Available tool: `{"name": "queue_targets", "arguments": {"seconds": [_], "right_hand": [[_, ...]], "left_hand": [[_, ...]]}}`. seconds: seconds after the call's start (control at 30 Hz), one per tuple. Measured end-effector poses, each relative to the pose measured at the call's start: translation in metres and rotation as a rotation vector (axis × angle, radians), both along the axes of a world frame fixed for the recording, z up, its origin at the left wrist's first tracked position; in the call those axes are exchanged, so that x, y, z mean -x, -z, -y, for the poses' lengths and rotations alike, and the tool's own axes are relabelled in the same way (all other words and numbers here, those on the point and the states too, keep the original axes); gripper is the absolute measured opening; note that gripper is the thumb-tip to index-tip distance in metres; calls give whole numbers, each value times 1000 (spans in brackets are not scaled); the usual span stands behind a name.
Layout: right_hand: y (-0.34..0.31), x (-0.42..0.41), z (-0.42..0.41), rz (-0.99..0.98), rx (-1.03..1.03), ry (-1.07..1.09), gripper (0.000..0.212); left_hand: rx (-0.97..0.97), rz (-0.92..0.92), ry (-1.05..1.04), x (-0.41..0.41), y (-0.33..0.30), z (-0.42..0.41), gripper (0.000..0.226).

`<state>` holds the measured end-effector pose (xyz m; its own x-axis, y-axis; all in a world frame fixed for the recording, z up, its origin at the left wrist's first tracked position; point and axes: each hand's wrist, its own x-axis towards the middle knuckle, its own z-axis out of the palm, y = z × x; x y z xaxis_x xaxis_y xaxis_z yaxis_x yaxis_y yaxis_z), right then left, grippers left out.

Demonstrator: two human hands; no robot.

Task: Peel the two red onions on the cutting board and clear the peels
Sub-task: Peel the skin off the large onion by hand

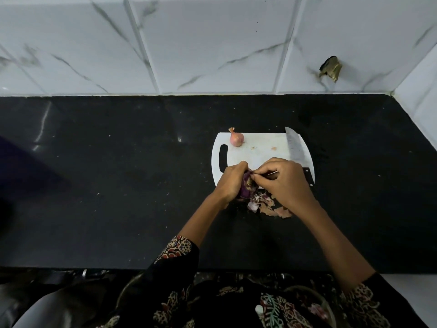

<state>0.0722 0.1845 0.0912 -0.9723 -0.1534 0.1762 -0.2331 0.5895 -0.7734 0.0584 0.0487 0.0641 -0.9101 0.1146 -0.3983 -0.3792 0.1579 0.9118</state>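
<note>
The first of two peelings is under way. The left hand (pixel 233 179) is cupping a purple onion (pixel 246 185) at the near edge of the white cutting board (pixel 257 150), fingers curled round it from the left side. The right hand (pixel 287 179) is working at the top of this onion, thumb and forefinger pinched together on what appears to be a strip of dry skin, though the hands are hiding most of the contact and the hold cannot be confirmed in full. The exposed flesh is showing glossy purple, so the outer layers are judged largely off.

The second onion (pixel 236 138) is sitting untouched near the far left corner of the board, papery skin and stalk tip intact. A knife (pixel 295 147) is lying along the right side of the board, blade pointing away from the person.

Loose peels (pixel 268 204) are gathering on the black countertop (pixel 118 185) just below the hands, off the board.

Both forearms are reaching forward and converging, wrists bent inward over the onion.

The next move is judged to call for a clean pull of the pinched skin away from the bulb while the left hand is holding it firm or turning it. The second onion and the clearing of peels are not yet begun.
</note>
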Motion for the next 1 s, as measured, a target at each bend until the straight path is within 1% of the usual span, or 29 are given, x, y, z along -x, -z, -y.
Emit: {"name": "queue_targets", "arguments": {"seconds": [0.23, 0.37, 0.43, 0.53, 0.63, 0.73, 0.8, 0.9, 0.93, 1.0], "right_hand": [[1, -2, -1, 65, 13, 51, 7], [3, -3, -6, 56, 23, 22, 9], [3, -4, -7, 44, -3, 4, 11], [1, -4, -8, 41, -9, 27, 6], [-1, -3, -11, 82, 34, 61, 3], [0, -4, -15, 113, 79, 124, 4], [0, -5, -18, 149, 127, 149, 6], [0, -7, -25, 228, 328, 221, 11], [1, -8, -26, 235, 364, 241, 11], [2, -13, -26, 215, 336, 255, 10]], "left_hand": [[-5, 6, -8, 4, 12, -5, 30], [-7, 32, -16, 5, 10, -8, 32], [9, 20, 2, 6, 7, -10, 31], [16, 4, 4, 6, 6, -13, 27], [16, -25, -8, 5, 7, -16, 25], [29, -46, 12, 3, 6, -21, 26], [16, -39, 11, 3, 6, -23, 33], [-30, -36, 4, 3, 5, -24, 43], [-43, -45, -3, 4, 4, -24, 45], [-66, -57, -25, 5, 2, -26, 47]]}}
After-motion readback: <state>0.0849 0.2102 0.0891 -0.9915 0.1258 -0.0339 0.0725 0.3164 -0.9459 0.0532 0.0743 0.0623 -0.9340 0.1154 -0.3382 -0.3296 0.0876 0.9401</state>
